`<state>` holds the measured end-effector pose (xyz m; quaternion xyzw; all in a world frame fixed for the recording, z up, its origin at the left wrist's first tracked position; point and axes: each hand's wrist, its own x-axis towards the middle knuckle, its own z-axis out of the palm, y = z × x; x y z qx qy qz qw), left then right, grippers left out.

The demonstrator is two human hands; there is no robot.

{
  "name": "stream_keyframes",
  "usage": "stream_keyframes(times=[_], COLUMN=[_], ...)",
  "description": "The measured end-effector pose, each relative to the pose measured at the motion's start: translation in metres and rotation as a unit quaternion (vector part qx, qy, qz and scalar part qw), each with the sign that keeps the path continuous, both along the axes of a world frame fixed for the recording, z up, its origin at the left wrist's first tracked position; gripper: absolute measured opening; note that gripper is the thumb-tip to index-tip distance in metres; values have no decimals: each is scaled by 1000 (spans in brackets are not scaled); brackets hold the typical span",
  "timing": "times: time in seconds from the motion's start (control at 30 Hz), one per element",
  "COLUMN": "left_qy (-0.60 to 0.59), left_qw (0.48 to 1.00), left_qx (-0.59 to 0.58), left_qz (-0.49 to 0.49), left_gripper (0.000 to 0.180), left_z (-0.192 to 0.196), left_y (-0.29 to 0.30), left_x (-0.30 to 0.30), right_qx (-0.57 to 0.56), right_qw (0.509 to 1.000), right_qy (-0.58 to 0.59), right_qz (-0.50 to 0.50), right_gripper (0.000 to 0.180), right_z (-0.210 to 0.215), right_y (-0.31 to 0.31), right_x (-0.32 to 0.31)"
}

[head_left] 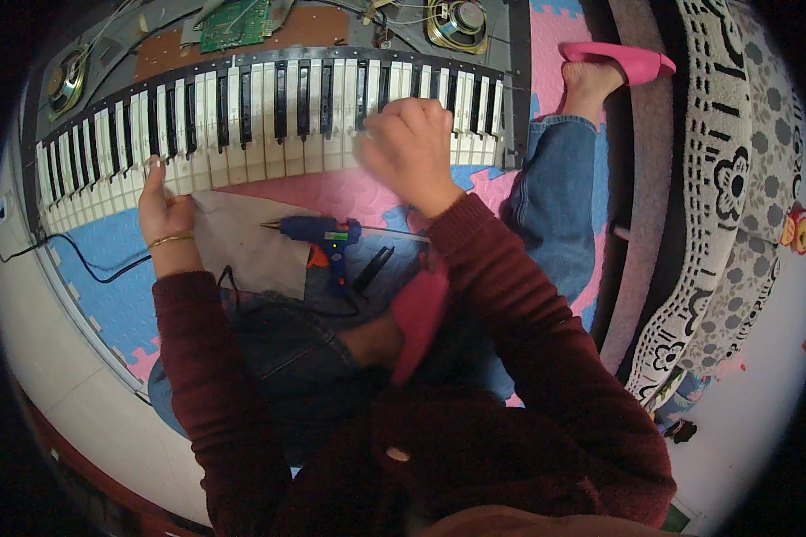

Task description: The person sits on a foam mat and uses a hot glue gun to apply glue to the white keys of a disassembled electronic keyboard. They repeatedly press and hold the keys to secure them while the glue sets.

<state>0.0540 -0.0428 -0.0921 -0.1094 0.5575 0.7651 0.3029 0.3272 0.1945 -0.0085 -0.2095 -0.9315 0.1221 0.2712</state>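
Note:
An opened electronic keyboard [269, 163] stretches across the upper part of the head view, its black and white keys exposed. My left hand [166, 213] grips its front edge, with the thumb up on a white key and the other fingers curled below. Over the keys right of the middle is my right hand [409, 148], its fingers bent inward and smeared by motion. Whatever it may hold is hidden. Between my arms lies a blue glue gun [331, 234] with a glue stick out of its back, partly on a pale cloth [251, 246].
Behind the keys are a green circuit board [235, 25], a speaker [457, 22] and loose wires. A black clip-like piece [373, 268] lies beside the glue gun. Foam mats [107, 237] cover the floor. My legs and pink slippers [418, 313] flank the work; a patterned cover [721, 179] hangs at right.

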Motion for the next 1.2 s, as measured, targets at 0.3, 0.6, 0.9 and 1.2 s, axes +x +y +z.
stream_keyframes(times=[0.3, 0.6, 0.9, 1.2], left_qy=[-12, -95, -126, -104], left_qw=[1000, 992, 985, 989], left_qx=[-19, -22, -38, -59], left_qz=[4, 83, 108, 85], left_gripper=[38, 35, 37, 34], left_z=[3, 11, 20, 15], left_y=[4, 15, 20, 16], left_x=[-1, -1, 0, -2], right_qx=[13, -67, 8, 0], right_qw=[1000, 990, 994, 994], right_qy=[0, 42, -49, -41], right_qz=[9, -116, -95, -105], right_gripper=[19, 19, 18, 17], right_z=[0, 7, -4, 3], right_y=[1, 20, 19, 19], right_x=[1, 44, 50, 54])
